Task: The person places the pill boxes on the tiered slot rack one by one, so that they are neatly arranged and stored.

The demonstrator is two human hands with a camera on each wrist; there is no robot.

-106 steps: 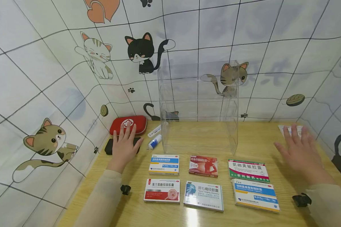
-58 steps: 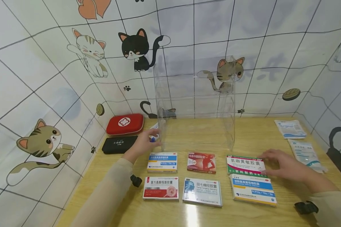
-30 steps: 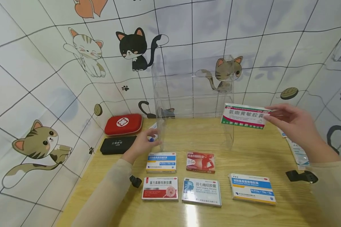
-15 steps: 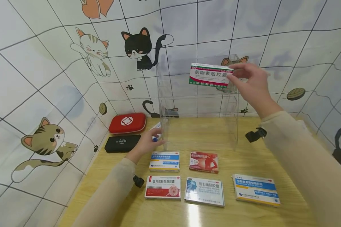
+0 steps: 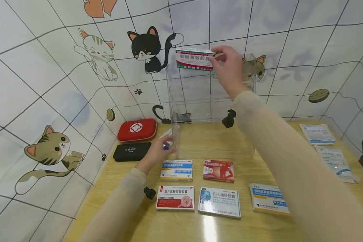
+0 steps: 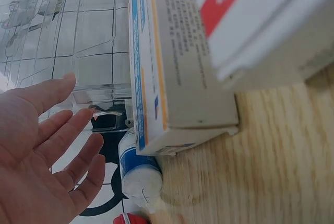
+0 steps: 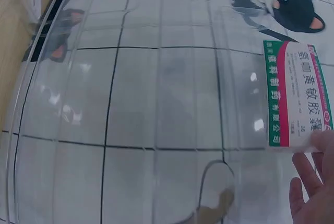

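My right hand (image 5: pixel 230 69) pinches a white, green and magenta medicine box (image 5: pixel 194 59) by its right end. The box is raised at the top left of a clear acrylic display rack (image 5: pixel 174 134); I cannot tell whether it touches a shelf. In the right wrist view, the medicine box (image 7: pixel 295 98) is beside the clear shelves, with thumb and fingers at one end. My left hand (image 5: pixel 158 150) is at the rack's lower left side. The left wrist view shows that left hand (image 6: pixel 52 156) with relaxed fingers, holding nothing; contact with the rack is unclear.
Medicine boxes lie before the rack: blue-white (image 5: pixel 176 170), red (image 5: pixel 218 170), red-white (image 5: pixel 175 198), pale blue (image 5: pixel 219 202), and another blue-white box (image 5: pixel 267 198) partly behind my right sleeve. A red case (image 5: pixel 137 130) and black case (image 5: pixel 131 152) sit left; white packets (image 5: pixel 317 133) lie right.
My right hand took the green-white medicine box from the table's right side, lifted it and carried it left to the rack's top. My left hand moved from above the black case to the rack's side.
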